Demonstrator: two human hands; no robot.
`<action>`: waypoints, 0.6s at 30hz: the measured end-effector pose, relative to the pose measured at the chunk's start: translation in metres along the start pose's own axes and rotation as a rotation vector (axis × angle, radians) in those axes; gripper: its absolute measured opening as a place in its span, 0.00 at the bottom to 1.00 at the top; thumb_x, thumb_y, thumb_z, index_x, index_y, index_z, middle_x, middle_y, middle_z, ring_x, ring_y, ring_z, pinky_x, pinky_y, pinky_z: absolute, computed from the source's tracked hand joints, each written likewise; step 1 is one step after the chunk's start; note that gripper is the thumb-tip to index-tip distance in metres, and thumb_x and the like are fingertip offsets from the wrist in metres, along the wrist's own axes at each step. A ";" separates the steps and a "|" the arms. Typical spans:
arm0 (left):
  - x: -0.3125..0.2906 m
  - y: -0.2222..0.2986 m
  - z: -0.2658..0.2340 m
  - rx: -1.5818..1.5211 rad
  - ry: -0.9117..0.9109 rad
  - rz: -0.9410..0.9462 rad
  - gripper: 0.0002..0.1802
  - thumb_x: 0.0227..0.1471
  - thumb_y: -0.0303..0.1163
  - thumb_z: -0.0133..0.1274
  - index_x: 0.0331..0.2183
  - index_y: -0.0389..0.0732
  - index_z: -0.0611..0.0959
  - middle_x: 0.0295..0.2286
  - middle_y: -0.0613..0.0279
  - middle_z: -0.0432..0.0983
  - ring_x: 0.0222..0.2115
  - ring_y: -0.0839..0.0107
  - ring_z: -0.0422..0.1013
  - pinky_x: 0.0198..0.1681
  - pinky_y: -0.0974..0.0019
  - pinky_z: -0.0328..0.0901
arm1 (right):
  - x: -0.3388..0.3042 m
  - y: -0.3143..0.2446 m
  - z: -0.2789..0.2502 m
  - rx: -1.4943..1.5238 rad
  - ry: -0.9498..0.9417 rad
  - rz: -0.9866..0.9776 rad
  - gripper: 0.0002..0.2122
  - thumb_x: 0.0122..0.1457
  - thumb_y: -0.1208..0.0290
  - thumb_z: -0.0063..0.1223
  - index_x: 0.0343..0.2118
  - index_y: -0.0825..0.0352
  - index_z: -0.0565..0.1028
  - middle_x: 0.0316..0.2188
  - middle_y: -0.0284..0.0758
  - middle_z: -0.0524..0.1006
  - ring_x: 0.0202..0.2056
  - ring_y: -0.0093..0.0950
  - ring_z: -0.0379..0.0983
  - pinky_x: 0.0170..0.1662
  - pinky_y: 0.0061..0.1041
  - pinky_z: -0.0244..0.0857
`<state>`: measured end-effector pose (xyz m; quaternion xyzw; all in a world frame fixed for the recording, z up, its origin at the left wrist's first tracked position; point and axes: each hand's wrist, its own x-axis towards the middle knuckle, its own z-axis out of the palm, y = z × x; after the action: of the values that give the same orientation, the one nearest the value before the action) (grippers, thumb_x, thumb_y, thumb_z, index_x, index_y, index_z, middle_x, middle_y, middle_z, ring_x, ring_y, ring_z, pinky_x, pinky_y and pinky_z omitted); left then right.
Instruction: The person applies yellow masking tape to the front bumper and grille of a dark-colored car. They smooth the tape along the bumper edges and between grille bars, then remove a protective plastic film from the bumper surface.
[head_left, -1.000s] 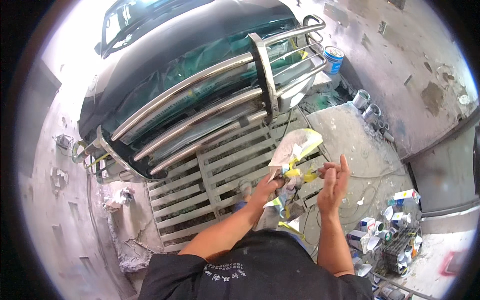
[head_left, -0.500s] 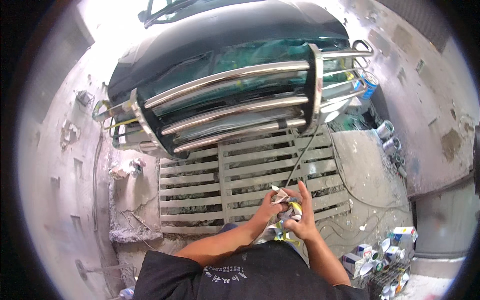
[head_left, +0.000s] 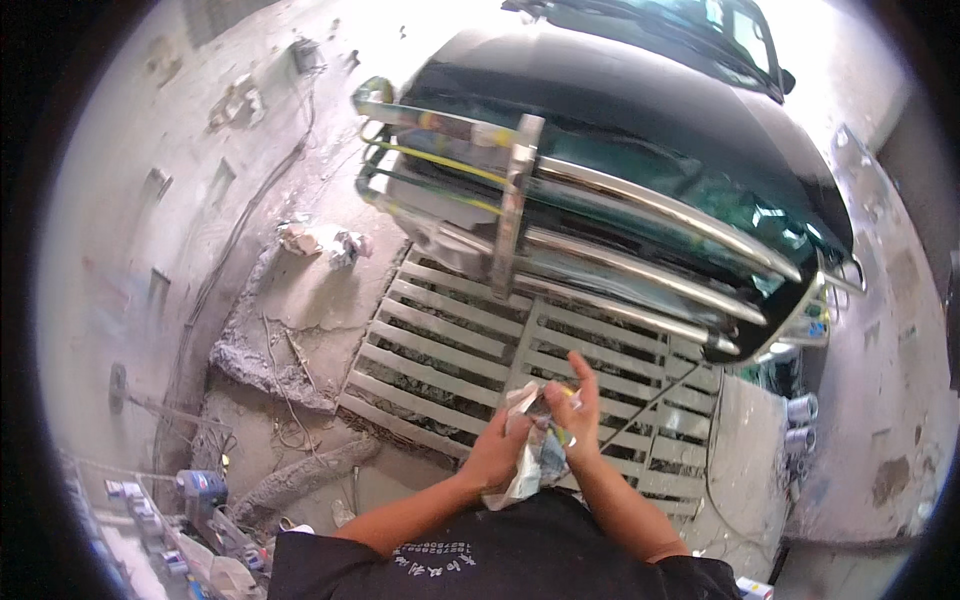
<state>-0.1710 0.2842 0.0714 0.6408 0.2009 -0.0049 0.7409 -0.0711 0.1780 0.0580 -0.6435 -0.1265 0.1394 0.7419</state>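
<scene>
Close in front of my chest, my left hand (head_left: 493, 452) is closed round a crumpled sheet of whitish paper (head_left: 541, 462), with yellow bits showing in it. My right hand (head_left: 581, 415) pinches the paper's right side, one finger pointing up and away from it. The lower part of the bundle hangs between my wrists. Beyond my hands stands a dark vehicle (head_left: 620, 110) with a chrome bull bar (head_left: 660, 205) across its front. Yellow and masked patches show at the bar's left end.
Below the vehicle's front lies a slatted floor grate (head_left: 440, 345). Crumpled paper (head_left: 325, 243) rests on the concrete ledge to its left. At the lower left is a rack with a blue container (head_left: 203, 487) and small items. Cans (head_left: 800, 422) stand at the right, and a cable (head_left: 712, 470) crosses the floor.
My view has swung left, so the vehicle sits farther right. The paper bundle is spread longer and hangs lower between my hands, which have drawn closer together.
</scene>
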 end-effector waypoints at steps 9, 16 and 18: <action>-0.067 -0.007 -0.157 -0.222 -0.088 -0.202 0.34 0.55 0.48 0.44 0.56 0.35 0.60 0.48 0.55 0.65 0.48 0.69 0.63 0.53 0.66 0.56 | 0.021 0.040 0.131 -0.064 -0.545 0.337 0.32 0.58 0.57 0.51 0.59 0.66 0.52 0.43 0.35 0.68 0.42 0.23 0.65 0.48 0.25 0.59; -0.011 -0.041 -0.194 -0.203 0.159 0.096 0.52 0.43 0.37 0.57 0.61 0.43 0.43 0.57 0.56 0.51 0.57 0.62 0.52 0.59 0.61 0.48 | 0.061 0.057 0.206 0.195 -0.654 0.517 0.31 0.58 0.55 0.47 0.60 0.66 0.52 0.51 0.36 0.61 0.50 0.26 0.58 0.53 0.24 0.52; 0.019 -0.025 -0.210 -0.369 0.222 0.207 0.52 0.42 0.36 0.60 0.61 0.43 0.46 0.56 0.57 0.53 0.57 0.63 0.53 0.58 0.60 0.50 | 0.088 0.069 0.228 0.243 -0.690 0.402 0.33 0.58 0.51 0.44 0.60 0.66 0.52 0.51 0.36 0.61 0.50 0.26 0.57 0.54 0.24 0.51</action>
<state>-0.2213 0.4841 0.0211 0.5084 0.2119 0.1784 0.8153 -0.0758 0.4295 0.0222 -0.4789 -0.2223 0.5025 0.6846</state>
